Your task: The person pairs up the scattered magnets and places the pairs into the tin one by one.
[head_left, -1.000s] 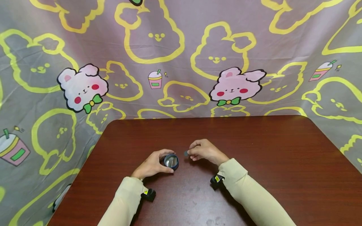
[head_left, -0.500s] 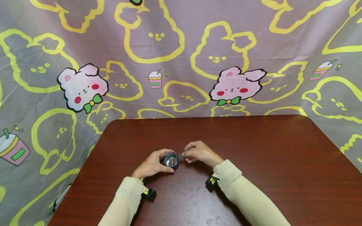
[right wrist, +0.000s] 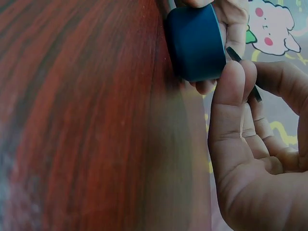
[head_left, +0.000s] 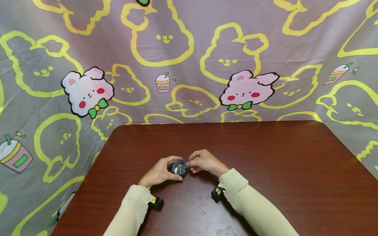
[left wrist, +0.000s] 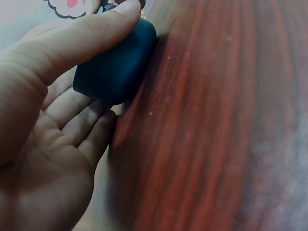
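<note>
Near the middle of the table, my left hand (head_left: 160, 171) grips a small round dark-blue container (head_left: 178, 169) between its thumb and fingers. The container's top is open and its inside looks silvery, crossed by straight bars. Its smooth side wall (left wrist: 118, 62) shows in the left wrist view, low against the table. My right hand (head_left: 205, 162) pinches a thin, dark, coin-like disc (right wrist: 259, 93) between thumb and fingertip, the other fingers loosely bent. In the right wrist view the disc is seen edge-on, close beside the container's rim. The fingertips hide part of the disc.
A dark red-brown wood-grain table (head_left: 265, 157) lies under both hands. Behind it and along both sides hangs a cartoon-printed curtain (head_left: 189, 49). Small black cameras (head_left: 218, 194) are strapped to both wrists.
My right hand has moved left with the disc, from a gap away to right at the container's rim. My left hand and the container have stayed in place.
</note>
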The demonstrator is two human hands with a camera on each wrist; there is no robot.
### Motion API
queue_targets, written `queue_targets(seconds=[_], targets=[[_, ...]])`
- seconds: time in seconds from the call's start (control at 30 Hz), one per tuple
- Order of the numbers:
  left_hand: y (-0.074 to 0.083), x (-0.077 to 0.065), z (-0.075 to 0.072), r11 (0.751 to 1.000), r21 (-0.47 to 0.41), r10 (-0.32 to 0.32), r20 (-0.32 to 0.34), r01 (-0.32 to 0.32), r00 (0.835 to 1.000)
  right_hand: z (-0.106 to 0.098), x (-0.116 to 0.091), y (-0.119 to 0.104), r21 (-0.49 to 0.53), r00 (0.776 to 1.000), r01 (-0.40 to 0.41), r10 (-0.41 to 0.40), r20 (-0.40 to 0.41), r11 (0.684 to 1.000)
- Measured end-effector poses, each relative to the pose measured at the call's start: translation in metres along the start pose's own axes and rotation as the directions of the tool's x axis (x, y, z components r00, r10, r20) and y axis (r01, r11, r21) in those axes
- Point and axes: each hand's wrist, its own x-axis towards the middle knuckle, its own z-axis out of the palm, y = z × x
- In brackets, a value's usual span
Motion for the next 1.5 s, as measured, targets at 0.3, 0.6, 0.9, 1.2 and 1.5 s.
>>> queue_targets(seconds=[0.3, 0.6, 0.9, 1.2, 1.5], targets=[[0.001, -0.001, 0.000, 1.000, -0.005, 0.021, -0.001, -0.021, 1.000, 0.008, 0.003, 0.000, -0.033, 1.000, 0.000, -0.001, -0.011, 0.999], [-0.002, -0.001, -0.001, 1.000, 0.008, 0.017, 0.004, -0.017, 1.000, 0.014, 0.003, -0.001, -0.124, 0.997, 0.060, -0.065, -0.038, 0.990], [-0.001, -0.001, 0.000, 1.000, 0.012, 0.012, 0.011, -0.012, 1.000, 0.022, 0.004, -0.001, -0.262, 0.982, 0.169, -0.186, -0.041, 0.950], [-0.001, 0.001, 0.001, 1.000, 0.001, 0.024, 0.010, -0.024, 1.000, 0.019, 0.001, -0.003, -0.272, 0.970, 0.206, -0.233, -0.071, 0.940], [0.005, 0.001, -0.003, 1.000, 0.007, 0.008, 0.032, -0.008, 0.999, 0.003, -0.004, -0.007, -0.282, 0.969, 0.194, -0.228, -0.093, 0.940]])
